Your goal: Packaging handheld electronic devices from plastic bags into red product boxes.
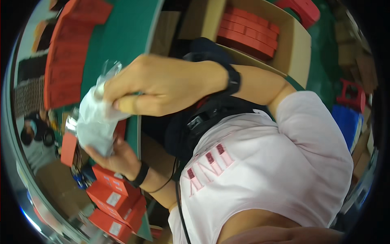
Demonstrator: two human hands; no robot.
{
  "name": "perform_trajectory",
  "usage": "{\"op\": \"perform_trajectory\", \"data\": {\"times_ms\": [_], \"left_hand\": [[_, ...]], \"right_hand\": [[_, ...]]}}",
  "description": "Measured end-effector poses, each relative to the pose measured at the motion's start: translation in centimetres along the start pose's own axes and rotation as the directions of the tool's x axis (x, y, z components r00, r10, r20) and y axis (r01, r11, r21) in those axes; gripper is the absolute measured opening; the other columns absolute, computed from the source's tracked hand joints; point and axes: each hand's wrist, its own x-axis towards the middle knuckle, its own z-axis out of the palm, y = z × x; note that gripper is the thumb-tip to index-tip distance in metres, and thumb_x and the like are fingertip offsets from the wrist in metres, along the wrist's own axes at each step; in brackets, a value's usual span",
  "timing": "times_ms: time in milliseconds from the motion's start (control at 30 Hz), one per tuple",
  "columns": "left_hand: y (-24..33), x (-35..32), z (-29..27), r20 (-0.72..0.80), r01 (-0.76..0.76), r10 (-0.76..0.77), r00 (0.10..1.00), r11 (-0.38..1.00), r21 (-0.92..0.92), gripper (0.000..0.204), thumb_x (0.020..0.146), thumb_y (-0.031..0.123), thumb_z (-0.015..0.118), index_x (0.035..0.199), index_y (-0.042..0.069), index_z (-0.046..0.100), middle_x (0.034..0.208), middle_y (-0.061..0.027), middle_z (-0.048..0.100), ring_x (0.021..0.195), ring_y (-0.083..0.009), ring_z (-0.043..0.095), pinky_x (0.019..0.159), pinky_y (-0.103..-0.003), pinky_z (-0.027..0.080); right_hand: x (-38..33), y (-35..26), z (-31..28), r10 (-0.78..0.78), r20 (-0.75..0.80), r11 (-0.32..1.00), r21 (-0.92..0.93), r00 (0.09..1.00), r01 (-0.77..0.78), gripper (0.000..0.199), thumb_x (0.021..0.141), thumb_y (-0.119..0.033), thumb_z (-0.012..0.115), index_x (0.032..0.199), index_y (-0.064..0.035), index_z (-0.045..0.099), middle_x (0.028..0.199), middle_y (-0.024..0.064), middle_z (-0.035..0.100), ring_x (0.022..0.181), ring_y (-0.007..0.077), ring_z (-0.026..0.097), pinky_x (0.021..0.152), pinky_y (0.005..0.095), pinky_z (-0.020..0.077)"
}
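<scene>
A whitish, soft-looking bundle in clear plastic (96, 122) is between my two hands above the green table. My right hand (152, 85), with a dark band at its wrist, reaches across from the right and pinches the bundle's upper part. Below, my left hand (120, 159) holds its lower end with curled fingers and also wears a dark band. Loose clear film sticks out at the top and the left side. Motion blurs the bundle, and I cannot make out what is inside. Part of a red box shows behind the left hand.
Red-orange boxes (68, 57) line the far side of the green table (118, 36). More red boxes (115, 199) are stacked near my left arm. An open carton (298, 53) with red boxes stands right; red stools (351, 95) are beyond. Another person (36, 128) sits across.
</scene>
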Motion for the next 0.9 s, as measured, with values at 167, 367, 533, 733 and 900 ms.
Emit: {"op": "perform_trajectory", "data": {"times_ms": [167,367,533,733,900], "left_hand": [[-0.5,-0.3,-1.2,0.224,-0.008,0.005,0.975,1.000,0.016,0.062,0.102,0.050,0.055,0.139,0.001,0.053,0.129,-0.0140,0.064,0.102,-0.0251,0.065,0.075,-0.031,0.052],[0.5,0.0,-4.1,0.449,-0.103,0.004,0.894,0.975,0.197,0.068,0.104,0.058,0.048,0.139,0.000,0.052,0.131,-0.0145,0.063,0.112,-0.0273,0.065,0.080,-0.034,0.053],[0.2,-1.2,1.1,0.305,-0.313,0.190,0.933,0.847,0.430,0.062,0.106,0.049,0.050,0.145,0.001,0.049,0.127,-0.0169,0.064,0.109,-0.0296,0.067,0.087,-0.040,0.056],[-0.3,0.4,1.8,0.006,-0.253,0.270,0.963,0.893,0.372,0.050,0.106,0.033,0.057,0.132,-0.010,0.057,0.130,-0.0206,0.063,0.116,-0.0311,0.064,0.099,-0.041,0.054],[-0.7,2.2,-0.1,0.108,-0.258,0.238,0.965,0.934,0.246,0.041,0.111,0.022,0.045,0.142,-0.004,0.047,0.141,-0.0220,0.055,0.123,-0.0306,0.060,0.101,-0.042,0.052]], "right_hand": [[-2.2,3.1,-0.1,0.140,0.013,0.941,0.310,0.990,-0.137,0.030,0.093,-0.008,0.060,0.119,0.0052,0.068,0.101,0.0176,0.075,0.088,0.0249,0.072,0.077,0.0356,0.0567],[-3.2,2.9,0.3,0.477,0.403,0.667,0.412,0.781,-0.621,0.043,0.088,-0.028,0.073,0.118,0.0033,0.067,0.098,0.0148,0.070,0.085,0.0209,0.070,0.059,0.0320,0.0630],[-5.3,3.5,2.0,0.508,0.462,0.501,0.529,0.727,-0.685,0.041,0.086,-0.025,0.078,0.111,0.0060,0.068,0.098,0.0121,0.069,0.082,0.0175,0.067,0.061,0.0304,0.0616],[-6.1,3.4,1.8,0.482,0.403,0.602,0.492,0.778,-0.629,0.034,0.091,-0.023,0.074,0.111,0.0043,0.070,0.083,0.0014,0.066,0.076,0.0081,0.059,0.068,0.0253,0.0484],[-5.8,1.5,0.5,0.628,0.275,0.489,0.588,0.728,-0.644,0.041,0.102,-0.026,0.064,0.131,0.0017,0.061,0.098,0.0043,0.068,0.078,0.0094,0.066,0.063,0.0256,0.0567]]}}
